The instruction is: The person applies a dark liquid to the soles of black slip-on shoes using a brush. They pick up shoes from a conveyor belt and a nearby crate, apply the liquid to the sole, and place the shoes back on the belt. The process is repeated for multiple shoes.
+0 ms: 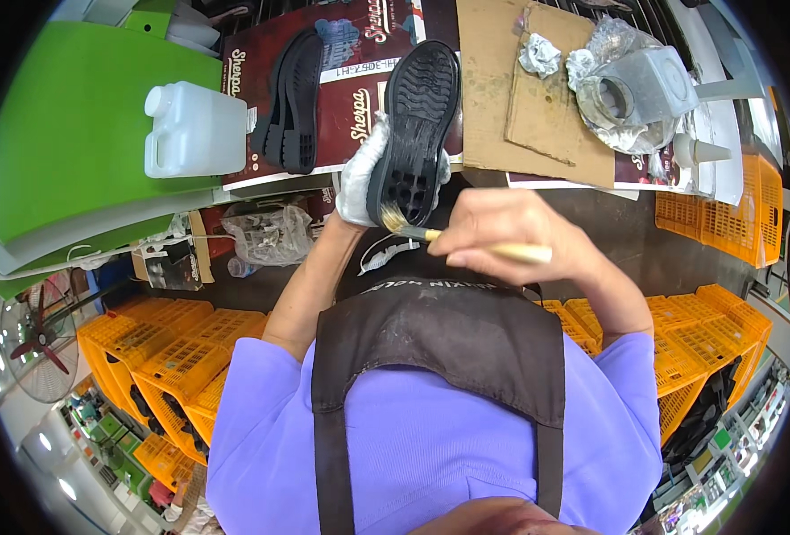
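My left hand (359,178), in a whitish glove, grips a black shoe sole (417,125) and holds it upright above the bench, its treaded underside facing the camera. My right hand (511,236) is bare and closed on a wooden-handled brush (466,241). The brush's pale bristles touch the lower heel end of the sole. I wear a purple shirt and a dark apron.
A pair of black soles (292,98) lies on a maroon cardboard box. A white plastic jug (194,132) stands on a green surface at left. Brown cardboard (520,89), a grey can (645,89) wrapped in plastic film, and stacked orange crates (181,357) surround me.
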### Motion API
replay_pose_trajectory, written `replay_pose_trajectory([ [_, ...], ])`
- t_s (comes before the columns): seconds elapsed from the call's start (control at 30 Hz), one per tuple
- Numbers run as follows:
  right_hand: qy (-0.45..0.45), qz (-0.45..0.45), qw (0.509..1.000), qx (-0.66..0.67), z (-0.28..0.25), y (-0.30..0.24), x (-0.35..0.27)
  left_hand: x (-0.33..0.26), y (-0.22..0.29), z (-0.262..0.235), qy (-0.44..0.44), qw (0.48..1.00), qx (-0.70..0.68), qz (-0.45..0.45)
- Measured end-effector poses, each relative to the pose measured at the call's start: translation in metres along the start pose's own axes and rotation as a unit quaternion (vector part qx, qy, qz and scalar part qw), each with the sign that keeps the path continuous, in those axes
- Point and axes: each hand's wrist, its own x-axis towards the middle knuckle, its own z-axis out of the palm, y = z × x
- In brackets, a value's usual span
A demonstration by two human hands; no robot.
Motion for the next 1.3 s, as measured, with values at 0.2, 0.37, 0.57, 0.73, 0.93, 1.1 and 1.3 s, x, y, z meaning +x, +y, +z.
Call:
replay_pose_trajectory([
  [0.2,0.104,0.338,0.929,0.108,-0.048,0.02,0.03,-0.007,-0.006,0.011,0.054,0.987,0.153,0.007],
  [0.37,0.246,0.29,0.925,-0.011,-0.07,0.035,0.039,-0.011,-0.004,0.012,0.049,0.982,0.181,0.015],
  [0.57,0.228,-0.055,0.912,-0.335,-0.071,0.055,0.034,-0.013,-0.008,0.017,0.018,0.999,-0.026,-0.021],
  [0.73,0.012,-0.055,0.959,-0.279,-0.034,0.031,0.011,-0.007,-0.004,0.005,0.031,0.997,-0.068,0.0],
  [0.93,-0.118,-0.113,0.977,-0.138,-0.022,0.012,0.007,0.002,-0.007,0.004,-0.005,0.995,-0.091,0.028],
  [1.1,-0.001,-0.042,0.967,-0.25,-0.062,0.03,0.009,-0.006,-0.007,-0.001,0.01,0.993,-0.114,-0.033],
  [1.3,0.135,0.08,0.937,-0.311,-0.055,0.049,-0.001,-0.006,-0.007,-0.008,-0.048,0.989,-0.111,-0.087],
])
